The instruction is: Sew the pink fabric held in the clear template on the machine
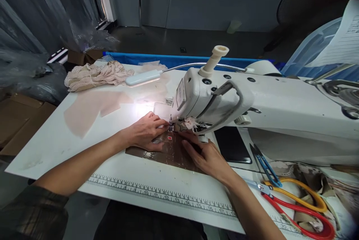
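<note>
My left hand (148, 131) lies on the bed of a white sewing machine (213, 98), fingers stretched toward the presser foot (173, 127) and thumb spread apart. Under it is a worn brown plate (165, 154) with a small red mark. On the other side of the foot, my right hand (203, 152) rests low with index finger and thumb extended and apart. Its other fingers are partly hidden. A pale sheer fabric (162, 110) lies just behind the foot. Whether any cloth sits beneath my fingertips cannot be made out.
Sheer pink fabric pieces (86, 111) and a beige lace bundle (98, 75) lie to the left. A lit lamp (146, 78) hangs over the table. On the right are a black phone-like slab (233, 144), blue thread snips (267, 167) and large scissors (297, 210). A ruler strip (162, 195) runs along the front edge.
</note>
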Motion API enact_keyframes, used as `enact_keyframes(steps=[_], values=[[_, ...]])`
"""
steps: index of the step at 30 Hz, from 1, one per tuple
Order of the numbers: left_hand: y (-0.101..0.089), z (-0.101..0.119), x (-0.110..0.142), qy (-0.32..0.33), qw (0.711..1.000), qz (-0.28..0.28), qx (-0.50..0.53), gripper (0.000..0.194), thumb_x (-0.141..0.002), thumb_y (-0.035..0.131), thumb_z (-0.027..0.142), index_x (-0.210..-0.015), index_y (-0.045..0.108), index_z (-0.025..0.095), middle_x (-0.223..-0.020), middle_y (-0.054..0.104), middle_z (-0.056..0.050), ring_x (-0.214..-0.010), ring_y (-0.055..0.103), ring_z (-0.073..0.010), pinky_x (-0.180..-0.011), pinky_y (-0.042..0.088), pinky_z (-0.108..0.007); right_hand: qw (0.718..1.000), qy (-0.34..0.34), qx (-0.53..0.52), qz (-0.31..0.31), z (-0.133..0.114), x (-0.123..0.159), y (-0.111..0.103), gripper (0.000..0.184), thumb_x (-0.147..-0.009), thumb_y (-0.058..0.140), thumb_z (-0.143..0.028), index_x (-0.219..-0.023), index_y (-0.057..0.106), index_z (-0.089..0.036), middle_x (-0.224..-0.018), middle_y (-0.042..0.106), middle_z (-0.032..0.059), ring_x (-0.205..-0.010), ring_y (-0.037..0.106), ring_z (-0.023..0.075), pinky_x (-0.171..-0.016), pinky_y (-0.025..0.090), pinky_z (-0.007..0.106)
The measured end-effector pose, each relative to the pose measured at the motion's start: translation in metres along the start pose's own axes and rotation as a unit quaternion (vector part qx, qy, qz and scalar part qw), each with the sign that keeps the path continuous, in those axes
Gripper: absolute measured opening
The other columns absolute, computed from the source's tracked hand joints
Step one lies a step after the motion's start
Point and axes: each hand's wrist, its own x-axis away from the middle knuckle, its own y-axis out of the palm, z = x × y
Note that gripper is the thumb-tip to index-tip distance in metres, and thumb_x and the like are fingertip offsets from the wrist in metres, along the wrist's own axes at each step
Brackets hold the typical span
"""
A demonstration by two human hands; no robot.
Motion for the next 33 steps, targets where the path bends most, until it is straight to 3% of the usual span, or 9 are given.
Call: enact_keyframes(steps=[4,8,10,14,19,23,26,29,33], values=[[0.000,-0.002,-0.001,-0.007,1.000,-0.014,-0.010,0.050,-0.090,0.043,0.049,-0.114,0.063,0.010,-0.107,0.060,-0.012,-0.083,0.052,-0.0227,-0.076,0.040,-0.041,0.999,0.029,-0.032,-0.024,0.007,-0.009,-0.007,0.037,-0.099,0.035,-0.042,-0.105,0.066,-0.021,-0.100,0.068,0.0066,-0.099,0.063,0.0239,-0.088,0.051,0.037],[0.002,-0.002,0.000,-0.012,1.000,-0.012,-0.010,0.050,-0.090,0.043,0.049,-0.116,0.062,0.011,-0.110,0.059,-0.012,-0.085,0.051,-0.0228,-0.077,0.040,-0.040,0.997,0.040,-0.028,0.059,0.023,-0.016,0.002,0.040,-0.098,0.033,-0.043,-0.089,0.064,-0.019,-0.084,0.065,0.0079,-0.099,0.061,0.0269,-0.086,0.051,0.039],[0.003,-0.002,0.000,-0.016,1.000,-0.011,-0.005,0.048,-0.090,0.044,0.048,-0.116,0.061,0.011,-0.110,0.059,-0.012,-0.086,0.051,-0.0229,-0.077,0.040,-0.040,0.997,0.034,-0.024,0.069,0.024,-0.015,0.006,0.039,-0.097,0.035,-0.043,-0.086,0.063,-0.019,-0.086,0.064,0.0089,-0.101,0.060,0.0273,-0.085,0.051,0.037],[0.004,-0.001,0.001,-0.023,1.000,-0.010,0.001,0.046,-0.090,0.044,0.046,-0.115,0.061,0.012,-0.108,0.059,-0.012,-0.086,0.052,-0.0228,-0.076,0.040,-0.040,0.998,0.042,-0.016,0.034,0.017,-0.009,0.009,0.035,-0.096,0.038,-0.043,-0.095,0.065,-0.020,-0.102,0.063,0.0085,-0.099,0.061,0.0243,-0.083,0.051,0.034],[0.005,-0.001,0.002,-0.034,0.999,0.016,0.012,0.045,-0.090,0.044,0.043,-0.118,0.058,0.011,-0.111,0.059,-0.014,-0.091,0.054,-0.0243,-0.079,0.041,-0.041,0.996,0.044,0.007,0.081,0.014,-0.005,0.011,0.032,-0.095,0.040,-0.041,-0.097,0.065,-0.021,-0.095,0.064,0.0068,-0.089,0.063,0.0225,-0.077,0.051,0.032],[0.001,0.001,0.002,-0.062,0.997,0.044,0.032,0.043,-0.089,0.046,0.037,-0.123,0.051,0.011,-0.127,0.053,-0.017,-0.110,0.051,-0.0282,-0.091,0.039,-0.045,0.993,0.034,0.047,0.104,0.020,-0.006,0.016,0.027,-0.091,0.044,-0.035,-0.095,0.065,-0.020,-0.092,0.064,0.0073,-0.080,0.063,0.0215,-0.068,0.052,0.030],[-0.003,0.002,0.001,-0.090,0.994,0.013,0.063,0.048,-0.091,0.046,0.038,-0.131,0.041,0.013,-0.133,0.051,-0.016,-0.124,0.045,-0.0295,-0.102,0.033,-0.047,0.990,0.028,0.086,0.109,0.021,-0.006,0.021,0.028,-0.091,0.043,-0.034,-0.100,0.064,-0.020,-0.096,0.063,0.0095,-0.080,0.064,0.0228,-0.067,0.053,0.032],[-0.005,0.002,-0.002,-0.131,0.987,-0.032,0.091,0.049,-0.095,0.042,0.045,-0.133,0.038,0.015,-0.129,0.054,-0.015,-0.124,0.046,-0.0298,-0.106,0.030,-0.048,0.986,0.002,0.114,0.118,0.022,-0.004,0.025,0.031,-0.092,0.041,-0.033,-0.109,0.063,-0.018,-0.103,0.062,0.0123,-0.090,0.064,0.0258,-0.075,0.055,0.037],[-0.007,0.001,-0.006,-0.172,0.979,-0.042,0.104,0.056,-0.094,0.042,0.054,-0.135,0.037,0.016,-0.133,0.051,-0.016,-0.124,0.046,-0.0308,-0.108,0.027,-0.049,0.983,-0.026,0.136,0.123,0.024,-0.002,0.028,0.034,-0.093,0.041,-0.031,-0.120,0.059,-0.018,-0.111,0.061,0.0139,-0.103,0.062,0.0270,-0.086,0.054,0.041]])
